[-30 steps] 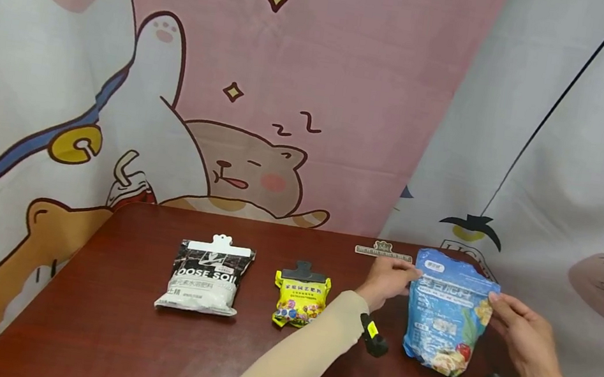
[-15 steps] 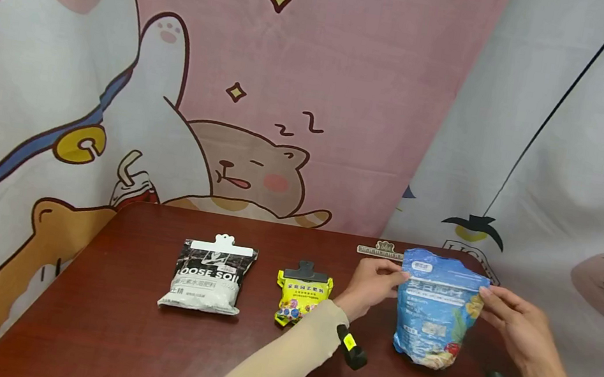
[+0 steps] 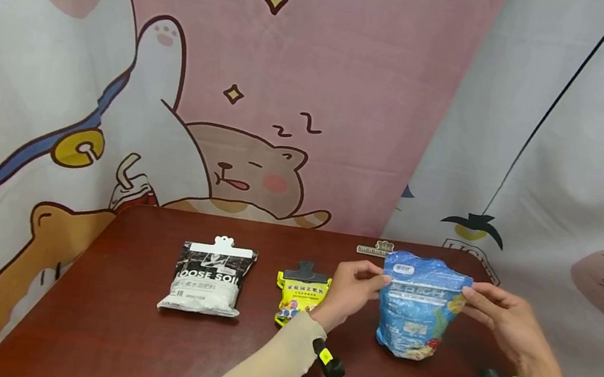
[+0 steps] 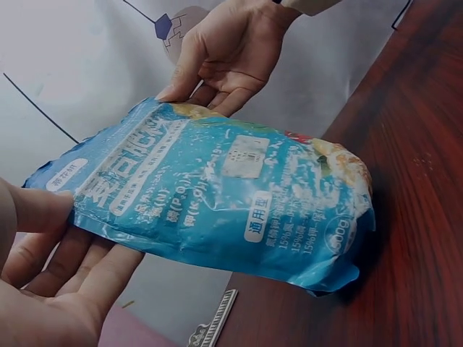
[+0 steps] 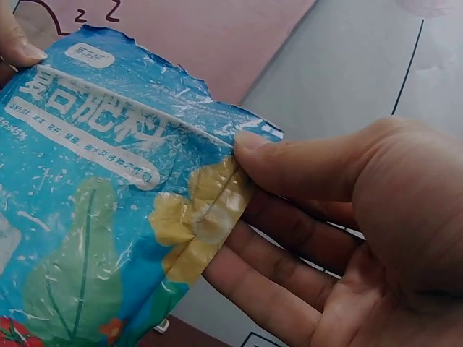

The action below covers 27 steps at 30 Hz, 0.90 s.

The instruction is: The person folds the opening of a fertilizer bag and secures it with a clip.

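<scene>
blue bag (image 4: 217, 195) reads "15%", black-white bag (image 3: 203, 287) "oose soil".

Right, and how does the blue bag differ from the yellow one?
The blue bag is pinched near its top by the left hand and right hand, while the yellow bag is on the table, held by neither. The blue bag's top has an uneven edge and no clip; the yellow bag's top bears a dark clip. The blue bag looks larger than the yellow bag. Both carry printed characters.
</scene>
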Each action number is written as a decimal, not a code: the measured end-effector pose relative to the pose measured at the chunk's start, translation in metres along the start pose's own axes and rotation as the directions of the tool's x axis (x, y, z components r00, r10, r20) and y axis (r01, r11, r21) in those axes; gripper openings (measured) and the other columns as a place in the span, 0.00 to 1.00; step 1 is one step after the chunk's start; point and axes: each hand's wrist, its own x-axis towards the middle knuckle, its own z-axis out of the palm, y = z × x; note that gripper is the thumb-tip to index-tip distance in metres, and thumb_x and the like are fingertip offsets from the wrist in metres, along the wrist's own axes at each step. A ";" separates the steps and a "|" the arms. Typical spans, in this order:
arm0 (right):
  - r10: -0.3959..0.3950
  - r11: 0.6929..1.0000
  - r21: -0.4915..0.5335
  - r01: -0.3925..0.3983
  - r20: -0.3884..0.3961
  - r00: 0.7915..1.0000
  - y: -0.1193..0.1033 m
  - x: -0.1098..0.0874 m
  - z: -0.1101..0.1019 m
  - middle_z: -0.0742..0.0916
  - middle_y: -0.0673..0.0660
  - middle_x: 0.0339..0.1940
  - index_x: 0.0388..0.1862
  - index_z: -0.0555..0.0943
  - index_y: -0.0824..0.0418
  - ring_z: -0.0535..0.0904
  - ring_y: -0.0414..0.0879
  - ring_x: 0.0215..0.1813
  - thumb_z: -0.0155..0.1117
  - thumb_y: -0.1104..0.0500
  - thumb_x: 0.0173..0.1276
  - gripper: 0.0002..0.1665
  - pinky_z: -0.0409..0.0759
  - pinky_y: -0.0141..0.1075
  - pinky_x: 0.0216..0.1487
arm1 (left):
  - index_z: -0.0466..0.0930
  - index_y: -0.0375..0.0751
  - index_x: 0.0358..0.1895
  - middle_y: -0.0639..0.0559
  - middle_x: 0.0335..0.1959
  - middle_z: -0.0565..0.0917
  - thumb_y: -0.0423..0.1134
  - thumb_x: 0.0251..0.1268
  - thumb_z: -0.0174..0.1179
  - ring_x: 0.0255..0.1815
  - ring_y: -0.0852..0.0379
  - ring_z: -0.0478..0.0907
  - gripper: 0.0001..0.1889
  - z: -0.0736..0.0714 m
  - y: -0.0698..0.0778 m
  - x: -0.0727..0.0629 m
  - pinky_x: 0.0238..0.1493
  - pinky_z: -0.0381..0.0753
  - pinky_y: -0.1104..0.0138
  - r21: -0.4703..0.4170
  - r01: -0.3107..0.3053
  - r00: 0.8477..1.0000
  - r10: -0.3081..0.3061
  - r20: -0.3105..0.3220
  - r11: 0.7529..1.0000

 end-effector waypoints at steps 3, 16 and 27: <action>-0.014 1.000 -0.018 0.014 0.028 1.000 -0.001 0.001 0.005 0.85 0.43 0.42 0.49 0.87 0.60 0.88 0.39 0.42 0.65 0.58 0.75 0.10 0.87 0.30 0.44 | 0.90 0.47 0.40 0.55 0.39 0.87 0.41 0.67 0.70 0.38 0.60 0.85 0.04 -0.006 -0.002 -0.004 0.49 0.89 0.54 0.011 -0.028 1.000 0.028 -0.012 1.000; -0.055 0.998 0.022 0.054 0.078 0.995 0.001 0.003 0.012 0.86 0.45 0.41 0.49 0.86 0.61 0.89 0.39 0.44 0.63 0.62 0.76 0.09 0.87 0.30 0.46 | 0.89 0.53 0.42 0.60 0.39 0.87 0.45 0.69 0.68 0.36 0.66 0.83 0.04 -0.019 -0.001 -0.009 0.42 0.88 0.68 0.126 -0.131 0.991 0.130 0.012 0.983; -0.045 0.982 -0.183 0.050 0.032 0.998 -0.001 0.004 0.016 0.87 0.38 0.44 0.74 0.75 0.55 0.88 0.37 0.43 0.68 0.56 0.73 0.31 0.87 0.31 0.44 | 0.80 0.52 0.63 0.47 0.39 0.90 0.39 0.69 0.68 0.40 0.66 0.86 0.20 -0.028 -0.004 -0.005 0.48 0.84 0.73 0.230 -0.354 0.935 0.345 0.080 0.906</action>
